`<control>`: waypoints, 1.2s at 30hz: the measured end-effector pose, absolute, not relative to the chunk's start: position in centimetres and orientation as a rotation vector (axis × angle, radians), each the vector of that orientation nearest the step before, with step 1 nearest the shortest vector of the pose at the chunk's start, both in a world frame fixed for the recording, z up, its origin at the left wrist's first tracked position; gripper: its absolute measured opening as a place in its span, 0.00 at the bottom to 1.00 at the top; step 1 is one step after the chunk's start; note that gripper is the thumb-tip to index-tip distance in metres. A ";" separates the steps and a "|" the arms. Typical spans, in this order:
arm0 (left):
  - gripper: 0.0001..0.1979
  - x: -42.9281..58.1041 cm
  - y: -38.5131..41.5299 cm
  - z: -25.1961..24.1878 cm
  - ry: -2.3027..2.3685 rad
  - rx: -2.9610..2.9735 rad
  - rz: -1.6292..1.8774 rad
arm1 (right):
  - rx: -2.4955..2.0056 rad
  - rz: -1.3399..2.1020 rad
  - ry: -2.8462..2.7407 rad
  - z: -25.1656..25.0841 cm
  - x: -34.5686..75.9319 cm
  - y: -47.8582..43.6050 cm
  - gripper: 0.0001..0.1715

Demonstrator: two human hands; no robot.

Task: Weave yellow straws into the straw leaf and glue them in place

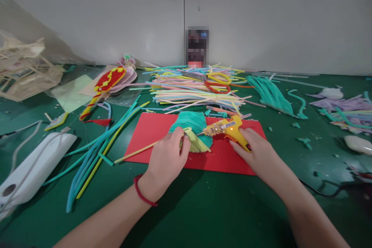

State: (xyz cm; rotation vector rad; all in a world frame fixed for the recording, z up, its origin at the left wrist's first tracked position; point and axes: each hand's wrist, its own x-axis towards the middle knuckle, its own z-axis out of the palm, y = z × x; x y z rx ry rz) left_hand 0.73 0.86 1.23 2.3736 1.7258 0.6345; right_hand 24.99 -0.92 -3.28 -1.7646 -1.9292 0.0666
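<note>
My left hand point(170, 154) is closed in a pinch on a yellow pipe cleaner point(136, 152), pressing its end against a fan-shaped piece point(193, 128) made of teal and yellow fuzzy strips. My right hand point(257, 153) grips a yellow hot glue gun point(228, 128) whose nozzle points left and touches the fan-shaped piece beside my left fingers. Both rest on a red mat point(221, 157) lying on the green table. A red cord bracelet circles my left wrist.
A heap of pastel pipe cleaners point(193, 91) with red-handled scissors point(217, 85) lies behind the mat. Long teal and yellow strands point(99, 151) and a white device point(31, 168) sit left. Teal bundle point(271, 95) and lilac strands point(343, 104) lie right. A red-and-yellow craft point(107, 81) sits far left.
</note>
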 end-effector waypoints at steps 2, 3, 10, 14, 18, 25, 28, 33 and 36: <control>0.08 0.7 0.9 1.2 1.714 2.382 0.655 | -1.752 0.084 -1.966 -3.3 25.5 -0.8 0.36; 0.08 0.7 0.9 1.2 1.711 2.384 0.662 | -1.746 0.103 -1.998 -3.3 25.8 -0.7 0.34; 0.08 0.7 1.0 1.1 1.720 2.378 0.660 | -1.775 0.223 -2.019 -2.2 26.3 -0.8 0.31; 0.08 0.7 1.0 1.1 1.710 2.382 0.665 | -1.790 0.198 -1.991 -2.0 25.9 -1.2 0.35; 0.08 0.7 1.0 1.1 1.707 2.388 0.667 | -1.800 0.164 -2.019 -2.3 26.2 -1.4 0.39; 0.08 0.6 0.9 1.0 1.718 2.376 0.651 | -1.797 0.198 -2.039 -1.8 26.6 -1.6 0.37; 0.08 0.6 0.9 1.0 1.728 2.380 0.647 | -1.805 0.251 -2.042 -1.2 26.6 -1.6 0.35; 0.08 0.6 0.9 1.0 1.729 2.382 0.644 | -1.815 0.303 -2.036 -0.5 26.6 -1.5 0.34; 0.07 0.6 0.9 1.0 1.732 2.369 0.640 | -1.823 0.322 -2.039 -0.5 26.9 -1.5 0.38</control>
